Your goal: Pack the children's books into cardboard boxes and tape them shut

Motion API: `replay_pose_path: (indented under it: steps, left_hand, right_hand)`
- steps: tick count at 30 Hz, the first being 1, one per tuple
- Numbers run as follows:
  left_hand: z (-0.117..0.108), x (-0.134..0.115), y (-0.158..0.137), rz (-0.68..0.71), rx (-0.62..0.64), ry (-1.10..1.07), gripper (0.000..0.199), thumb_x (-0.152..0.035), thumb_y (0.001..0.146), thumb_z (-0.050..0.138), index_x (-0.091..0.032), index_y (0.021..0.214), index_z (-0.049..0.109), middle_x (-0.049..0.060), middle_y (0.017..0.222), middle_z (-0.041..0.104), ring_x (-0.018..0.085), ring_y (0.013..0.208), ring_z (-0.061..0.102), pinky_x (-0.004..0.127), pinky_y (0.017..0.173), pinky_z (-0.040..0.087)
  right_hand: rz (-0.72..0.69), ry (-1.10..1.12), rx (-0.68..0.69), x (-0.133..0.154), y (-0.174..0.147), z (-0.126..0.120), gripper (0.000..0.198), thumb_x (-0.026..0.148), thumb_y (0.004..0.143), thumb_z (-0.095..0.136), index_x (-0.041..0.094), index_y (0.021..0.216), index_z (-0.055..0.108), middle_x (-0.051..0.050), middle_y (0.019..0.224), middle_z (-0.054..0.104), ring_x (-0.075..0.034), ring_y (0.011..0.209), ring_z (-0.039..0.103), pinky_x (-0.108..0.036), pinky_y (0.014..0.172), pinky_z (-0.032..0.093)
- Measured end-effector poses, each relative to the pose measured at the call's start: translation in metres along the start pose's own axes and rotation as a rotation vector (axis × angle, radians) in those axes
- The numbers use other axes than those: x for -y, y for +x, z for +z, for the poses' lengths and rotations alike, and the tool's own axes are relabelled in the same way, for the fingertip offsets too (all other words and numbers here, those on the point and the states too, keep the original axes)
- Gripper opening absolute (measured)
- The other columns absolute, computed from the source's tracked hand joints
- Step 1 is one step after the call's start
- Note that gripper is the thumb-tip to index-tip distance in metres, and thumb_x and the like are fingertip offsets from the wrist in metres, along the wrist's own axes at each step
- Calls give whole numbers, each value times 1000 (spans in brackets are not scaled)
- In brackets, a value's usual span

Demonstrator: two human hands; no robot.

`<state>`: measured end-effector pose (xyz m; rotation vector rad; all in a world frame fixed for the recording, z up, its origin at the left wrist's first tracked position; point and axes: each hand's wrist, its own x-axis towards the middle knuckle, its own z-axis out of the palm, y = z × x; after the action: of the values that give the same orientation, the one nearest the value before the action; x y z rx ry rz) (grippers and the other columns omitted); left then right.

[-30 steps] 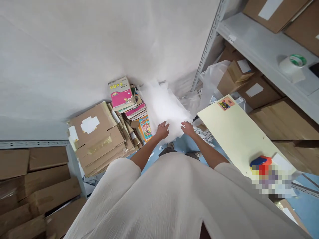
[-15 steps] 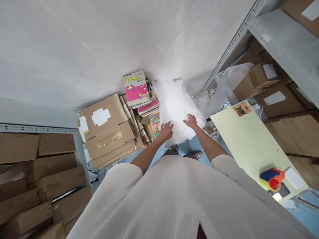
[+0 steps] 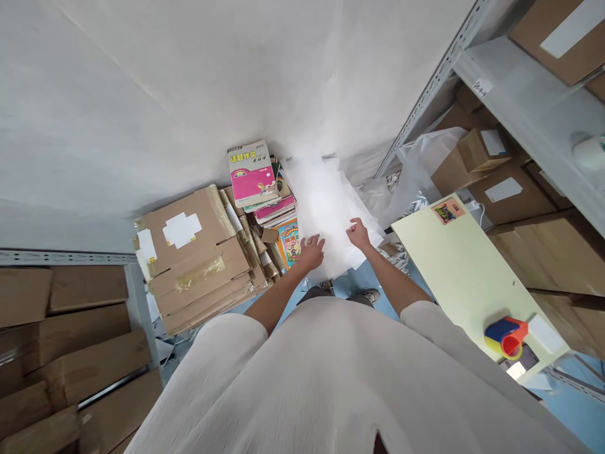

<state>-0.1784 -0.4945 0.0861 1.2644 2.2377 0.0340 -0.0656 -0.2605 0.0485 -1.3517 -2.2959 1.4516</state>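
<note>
In the head view, the white sheets (image 3: 324,198) lay between the books (image 3: 253,180) and the pale table (image 3: 467,271). They looked light, limp and easily creased, probably best held by their edges. Both arms reached forward: the left hand (image 3: 312,252) loosely spread over the left edge, the right hand (image 3: 358,233) curled; whether it pinched a sheet was unclear.

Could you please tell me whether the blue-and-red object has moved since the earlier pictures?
No, the blue-and-red object keeps its place on the pale table, beside the white item.
</note>
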Motion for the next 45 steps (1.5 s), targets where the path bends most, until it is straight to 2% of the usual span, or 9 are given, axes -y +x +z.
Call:
replay_pose_path:
  steps: [2, 6, 11, 16, 21, 28, 34, 39, 45]
  left_hand:
    - [-3, -4, 3, 5, -18, 6, 64, -24, 109, 51, -22, 172, 52, 20, 189, 37, 36, 176, 35, 66, 143, 23]
    - [-9, -19, 13, 31, -21, 28, 63, -25, 108, 54, -23, 172, 53, 19, 190, 36, 36, 176, 33, 64, 143, 25]
    - [-12, -52, 30, 125, 0, 56, 67, -24, 107, 54, -23, 174, 51, 21, 190, 34, 39, 176, 33, 67, 141, 27]
    - [-14, -103, 56, 263, 12, 97, 66, -26, 108, 51, -20, 174, 49, 21, 191, 32, 39, 176, 33, 64, 140, 28]
    - [-9, -172, 83, 386, 34, 142, 67, -27, 108, 51, -21, 174, 48, 22, 190, 33, 40, 175, 34, 61, 140, 29]
    - [18, -275, 111, 510, 114, 192, 66, -28, 109, 55, -23, 175, 45, 23, 190, 32, 39, 174, 36, 60, 140, 31]
    - [53, -345, 128, 551, 206, 229, 62, -30, 112, 55, -26, 174, 47, 21, 191, 30, 37, 175, 35, 57, 138, 35]
    - [82, -381, 136, 539, 301, 253, 65, -30, 110, 58, -26, 174, 46, 21, 192, 28, 38, 176, 33, 57, 138, 35]
    - [104, -402, 143, 550, 338, 291, 73, -27, 105, 60, -23, 176, 43, 24, 191, 30, 40, 177, 32, 64, 140, 31]
  right_hand:
    - [1, -13, -14, 0, -2, -10, 41, 25, 79, 64, 27, 119, 68, 1, 84, 68, -25, 90, 69, -38, 91, 57]
    - [18, -50, -47, -6, -5, -37, 31, 24, 79, 63, 26, 107, 76, -2, 88, 75, -27, 96, 73, -40, 98, 59]
    - [62, -36, -65, -28, -17, -81, 29, 25, 83, 63, 23, 106, 80, -6, 100, 81, -27, 102, 76, -41, 104, 61]
    - [114, 7, -107, -65, -36, -137, 31, 24, 85, 60, 25, 108, 81, -3, 103, 84, -24, 104, 76, -41, 104, 62]
    - [195, 23, -194, -112, -63, -200, 31, 24, 87, 60, 25, 108, 82, -4, 102, 84, -24, 99, 76, -38, 98, 63]
    - [350, 69, -235, -188, -107, -283, 35, 25, 90, 61, 22, 119, 81, -6, 104, 83, -21, 89, 74, -34, 87, 62]
    - [419, 31, -277, -253, -138, -334, 33, 23, 91, 61, 23, 117, 82, -9, 115, 84, -23, 94, 74, -34, 83, 62]
    - [430, -62, -268, -296, -151, -361, 35, 21, 94, 60, 23, 121, 83, -11, 125, 84, -28, 107, 76, -40, 96, 62]
    - [477, -155, -196, -327, -152, -384, 38, 21, 99, 58, 25, 128, 83, -12, 129, 83, -33, 121, 75, -45, 106, 59]
